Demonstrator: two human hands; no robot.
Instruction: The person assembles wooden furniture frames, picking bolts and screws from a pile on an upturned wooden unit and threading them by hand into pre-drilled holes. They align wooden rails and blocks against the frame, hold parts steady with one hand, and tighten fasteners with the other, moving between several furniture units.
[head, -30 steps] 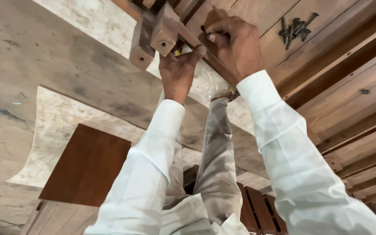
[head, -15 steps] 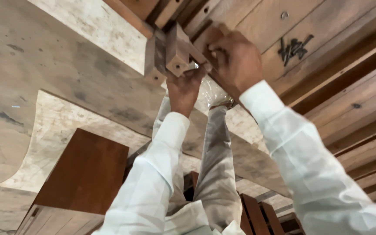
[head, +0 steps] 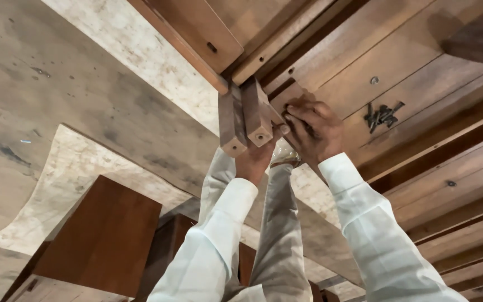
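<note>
Your left hand point(head: 257, 159) reaches away from you along a white sleeve point(head: 208, 246), the forearm running up the middle of the view and the wrist nearly straight. Its fingers are curled up around the near ends of two short wooden blocks point(head: 246, 117), and the thumb tip point(head: 283, 130) shows pressed against the side of the right-hand block, so that hand is closed on the pair. The blocks stand side by side, touching along their length, each with a small round hole in its near end face; their far ends meet the edge of a brown wooden panel point(head: 197, 28). Your right hand point(head: 315, 133) comes in from the lower right, the sleeve bent at the elbow, the wrist cocked inward, the back of the hand facing you. Its fingers are bunched and bent down onto the wooden boards point(head: 353, 61) just beside the blocks, fingertips touching the wood; whether they pinch something small there you cannot tell, because the knuckles hide it. Between the two wrists a bit of clear, shiny material point(head: 284, 154) shows, too hidden to name. A screw head point(head: 374, 80) sits in the board beyond your right hand, and a dark scrawled mark point(head: 383, 115) lies to its right. A brown cabinet point(head: 102, 235) stands on the pale floor point(head: 57, 100) at lower left.
</note>
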